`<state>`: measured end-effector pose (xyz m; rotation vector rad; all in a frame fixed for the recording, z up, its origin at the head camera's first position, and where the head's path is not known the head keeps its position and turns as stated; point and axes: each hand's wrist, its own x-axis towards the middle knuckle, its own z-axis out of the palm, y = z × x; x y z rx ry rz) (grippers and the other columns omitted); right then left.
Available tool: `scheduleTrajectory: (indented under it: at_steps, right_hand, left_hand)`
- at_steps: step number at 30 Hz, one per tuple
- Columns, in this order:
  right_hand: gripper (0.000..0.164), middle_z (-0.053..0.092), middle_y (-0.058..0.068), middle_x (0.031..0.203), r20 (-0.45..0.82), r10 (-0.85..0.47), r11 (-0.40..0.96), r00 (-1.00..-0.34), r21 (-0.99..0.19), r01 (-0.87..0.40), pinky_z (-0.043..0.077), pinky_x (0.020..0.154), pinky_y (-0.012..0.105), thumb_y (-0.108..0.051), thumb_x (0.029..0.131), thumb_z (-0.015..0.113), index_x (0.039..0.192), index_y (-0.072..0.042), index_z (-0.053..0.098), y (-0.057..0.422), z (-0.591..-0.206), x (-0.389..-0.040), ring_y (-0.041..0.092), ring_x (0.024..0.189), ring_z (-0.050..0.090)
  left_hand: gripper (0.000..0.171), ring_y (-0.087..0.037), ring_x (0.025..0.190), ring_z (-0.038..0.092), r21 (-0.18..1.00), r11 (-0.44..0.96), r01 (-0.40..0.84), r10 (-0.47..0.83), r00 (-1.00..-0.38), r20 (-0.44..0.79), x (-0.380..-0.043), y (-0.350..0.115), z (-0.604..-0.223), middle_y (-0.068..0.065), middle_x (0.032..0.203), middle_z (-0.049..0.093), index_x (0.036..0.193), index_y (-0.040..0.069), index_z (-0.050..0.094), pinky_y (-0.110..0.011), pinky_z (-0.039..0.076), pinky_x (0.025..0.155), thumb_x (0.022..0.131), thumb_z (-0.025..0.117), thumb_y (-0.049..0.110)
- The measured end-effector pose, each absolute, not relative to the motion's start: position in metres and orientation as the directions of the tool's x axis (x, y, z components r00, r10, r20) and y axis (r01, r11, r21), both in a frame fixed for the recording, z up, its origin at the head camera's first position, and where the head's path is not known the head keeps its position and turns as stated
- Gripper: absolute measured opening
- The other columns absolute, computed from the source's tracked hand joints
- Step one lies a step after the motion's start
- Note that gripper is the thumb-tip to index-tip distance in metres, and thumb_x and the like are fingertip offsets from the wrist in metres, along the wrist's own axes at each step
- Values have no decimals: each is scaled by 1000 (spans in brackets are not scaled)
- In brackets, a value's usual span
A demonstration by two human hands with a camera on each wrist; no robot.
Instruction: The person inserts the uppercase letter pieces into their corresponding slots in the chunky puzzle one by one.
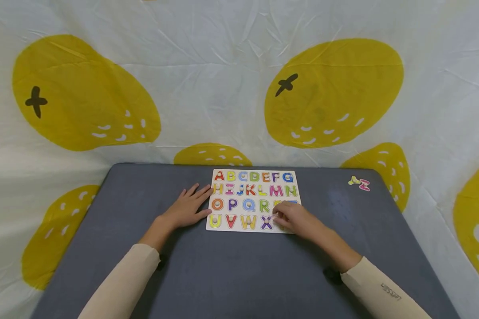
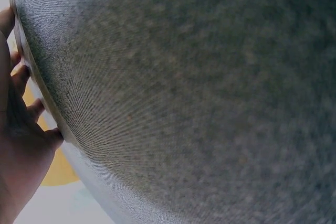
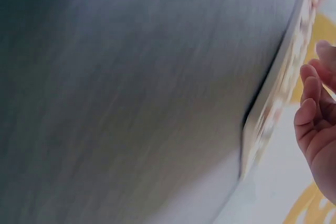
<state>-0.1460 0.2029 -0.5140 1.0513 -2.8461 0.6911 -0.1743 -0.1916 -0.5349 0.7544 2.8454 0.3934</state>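
Observation:
A white alphabet puzzle board (image 1: pixel 239 225) lies on the table, with colourful knobbed letters from A to X visible. My left hand (image 1: pixel 185 208) lies at the board's left edge, its fingers fairly straight and its fingertips touching the edge. Above the lower right part of the board is my right hand (image 1: pixel 299 219), beside the purple letter X (image 1: pixel 266 222). Its fingers are loosely bent and no piece shows between them in the right wrist view, where the hand (image 3: pixel 320 124) appears raised off the board. That hand covers the board's lower right corner letters and slots.
A yellow letter Y (image 1: pixel 353 180) and a pink letter Z (image 1: pixel 365 185) lie together on the dark grey table (image 1: pixel 239 274), right of the board. Behind the table hangs a white cloth (image 1: pixel 215 97) printed with big yellow fruit shapes.

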Motion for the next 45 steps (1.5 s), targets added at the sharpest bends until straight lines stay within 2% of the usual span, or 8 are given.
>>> scheduleTrajectory:
  at_steps: [3,9,14,20,27,32,37,45]
  right_hand:
    - [16,63,-2,83,204,-532,713,-822,-417,-564,49,67,26,-9,89,80,103,-4,74,231,-512,-152,11,74,57]
    - [19,69,9,90,236,-334,827,-912,-390,-404,51,70,36,-10,90,81,105,-1,74,300,-506,-175,18,77,60]
    - [21,71,16,89,264,-209,863,-942,-402,-304,52,68,43,-11,95,76,109,4,73,355,-504,-196,28,76,64]
    - [24,70,26,97,231,-110,901,-967,-388,-195,52,76,59,-10,99,69,114,9,69,394,-510,-218,42,85,66]
    - [29,67,37,108,171,-41,938,-984,-333,-97,48,85,65,-8,99,64,114,16,66,410,-516,-239,54,98,61]
    - [24,66,37,100,149,-34,953,-988,-293,-77,46,81,68,-7,97,63,103,16,67,412,-519,-242,57,95,58]
    - [17,66,33,92,144,-22,951,-989,-302,-66,45,78,67,-4,96,62,94,13,66,412,-522,-243,56,89,58]
    - [18,69,28,89,177,-51,930,-983,-350,-112,45,77,62,-7,97,67,94,10,68,403,-516,-237,46,81,61]
  left_hand:
    - [76,-40,160,15,295,838,459,504,-858,-96,-174,-192,-536,-2,172,25,166,22,25,-69,15,123,104,54,54]
    - [77,-40,160,14,307,838,451,501,-859,-105,-174,-192,-535,-2,173,24,166,21,24,-69,13,123,103,54,54]
    - [77,-40,160,14,303,839,451,501,-859,-109,-174,-192,-535,-1,173,23,166,22,24,-70,14,123,104,54,55]
    - [77,-39,160,14,295,841,454,501,-859,-107,-174,-194,-536,0,173,23,167,23,23,-70,14,123,104,52,56]
    - [76,-39,160,15,288,843,454,499,-860,-107,-174,-194,-536,0,173,23,167,23,23,-69,15,123,104,53,55]
    - [76,-38,160,14,280,849,448,494,-861,-123,-174,-191,-535,0,173,22,167,23,22,-68,15,124,104,51,56]
    - [76,-38,161,13,280,852,443,491,-861,-132,-175,-190,-535,1,173,22,167,23,22,-68,14,124,104,52,56]
    - [77,-38,160,13,276,855,439,487,-863,-136,-175,-190,-535,0,173,22,167,24,22,-68,15,124,104,52,56]
